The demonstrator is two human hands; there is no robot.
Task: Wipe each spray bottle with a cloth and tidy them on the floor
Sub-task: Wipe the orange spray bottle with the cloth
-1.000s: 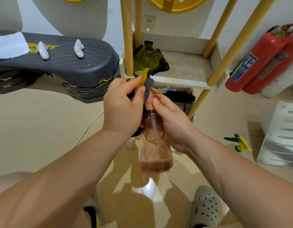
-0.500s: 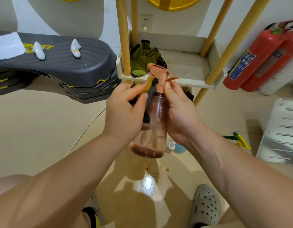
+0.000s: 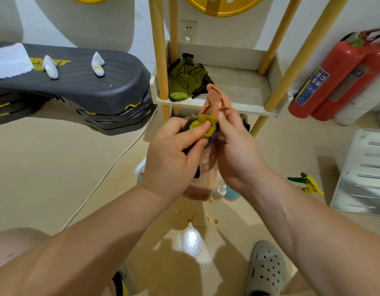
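- Glossy beige floor (image 3: 56, 167) below; cream shelf (image 3: 255, 111) on yellow poles against the white wall.
- Spray bottle (image 3: 208, 165) held in the air just in front of the shelf's front edge. Long axis near upright, slightly tilted, base toward the floor, spray head up toward the shelf.
- Left hand (image 3: 170, 154) curled around cloth (image 3: 205, 124), pressing it against the bottle neck.
- Right hand (image 3: 238, 150) wrapped around the bottle's neck and shoulder on the opposite side.
- Versus half a second earlier: cloth bunched higher on the neck; spray head turned from side-on to nearly end-on.
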